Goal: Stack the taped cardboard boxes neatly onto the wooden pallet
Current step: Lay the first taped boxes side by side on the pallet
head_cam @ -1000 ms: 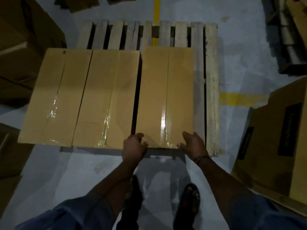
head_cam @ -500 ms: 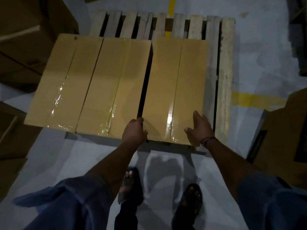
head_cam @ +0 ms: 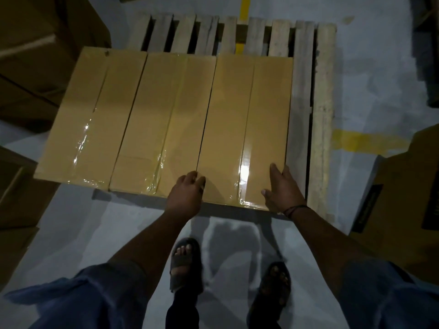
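Three boxes (head_cam: 161, 124) on pallet (head_cam: 323, 91); right box (head_cam: 247, 119) touched by flat right hand (head_cam: 282, 189), left hand (head_cam: 187, 194) grip unclear.

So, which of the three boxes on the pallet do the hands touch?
The rightmost box, beside the bare pallet slats: left hand and right hand are on its near corners.

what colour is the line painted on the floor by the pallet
Yellow: the painted floor line right of the wooden pallet, head view.
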Action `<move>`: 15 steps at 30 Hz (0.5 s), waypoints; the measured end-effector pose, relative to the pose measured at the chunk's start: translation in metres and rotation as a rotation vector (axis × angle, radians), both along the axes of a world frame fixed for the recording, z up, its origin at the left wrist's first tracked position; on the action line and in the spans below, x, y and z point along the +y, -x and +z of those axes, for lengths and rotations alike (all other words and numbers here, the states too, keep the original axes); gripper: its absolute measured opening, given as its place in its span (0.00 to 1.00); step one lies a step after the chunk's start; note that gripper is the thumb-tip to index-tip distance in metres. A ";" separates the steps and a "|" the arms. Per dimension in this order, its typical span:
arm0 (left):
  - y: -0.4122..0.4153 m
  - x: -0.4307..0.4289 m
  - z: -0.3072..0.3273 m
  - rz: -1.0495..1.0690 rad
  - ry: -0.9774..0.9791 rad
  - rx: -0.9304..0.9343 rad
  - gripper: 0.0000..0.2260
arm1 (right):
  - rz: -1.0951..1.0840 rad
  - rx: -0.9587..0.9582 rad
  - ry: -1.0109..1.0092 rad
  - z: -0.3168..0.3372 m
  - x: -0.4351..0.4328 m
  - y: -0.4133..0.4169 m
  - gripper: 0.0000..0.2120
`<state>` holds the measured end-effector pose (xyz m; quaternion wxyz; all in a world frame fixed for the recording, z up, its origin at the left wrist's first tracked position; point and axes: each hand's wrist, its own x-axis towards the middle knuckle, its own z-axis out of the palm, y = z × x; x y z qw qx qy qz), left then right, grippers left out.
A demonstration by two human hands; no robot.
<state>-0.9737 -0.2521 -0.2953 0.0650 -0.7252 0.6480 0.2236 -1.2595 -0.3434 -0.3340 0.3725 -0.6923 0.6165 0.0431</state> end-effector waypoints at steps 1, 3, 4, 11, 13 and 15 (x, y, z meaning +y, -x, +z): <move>-0.003 0.003 -0.001 -0.035 -0.019 -0.001 0.30 | 0.007 0.002 0.010 -0.001 0.001 0.001 0.44; -0.010 0.007 -0.002 -0.100 -0.065 -0.014 0.36 | 0.020 0.000 0.018 -0.002 0.004 0.002 0.43; -0.014 0.009 -0.003 -0.118 -0.087 -0.010 0.37 | 0.023 -0.003 0.018 -0.002 0.005 0.003 0.43; -0.033 0.012 -0.004 -0.167 -0.126 0.036 0.41 | 0.007 -0.029 0.013 -0.004 0.010 0.009 0.42; -0.042 0.011 -0.006 -0.218 -0.113 0.035 0.42 | 0.001 -0.035 0.005 -0.001 0.009 0.011 0.41; -0.049 0.011 -0.009 -0.268 -0.089 0.014 0.42 | 0.006 -0.033 -0.001 0.003 0.007 0.012 0.41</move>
